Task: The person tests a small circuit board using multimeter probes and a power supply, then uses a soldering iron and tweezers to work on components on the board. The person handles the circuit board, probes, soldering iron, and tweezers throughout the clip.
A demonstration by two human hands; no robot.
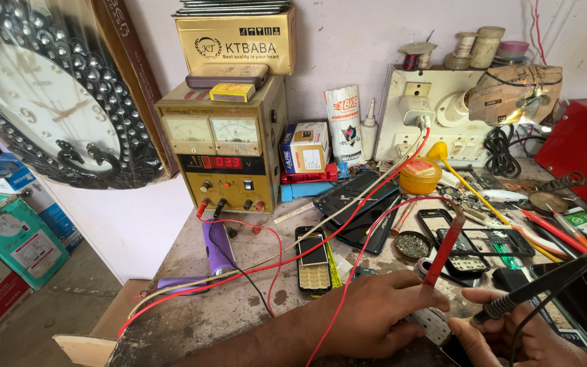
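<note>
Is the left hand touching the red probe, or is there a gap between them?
Touching. In the head view the left hand pinches the lower end of the red probe between its fingertips, with no gap visible.

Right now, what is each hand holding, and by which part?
Left hand pinches the red probe at its lower end; right hand grips the black probe near its lower end.

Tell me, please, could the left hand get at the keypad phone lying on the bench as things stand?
Probably yes: the keypad phone lies just beyond the left hand with nothing over it but a thin red wire, though that hand holds the red probe.
</note>
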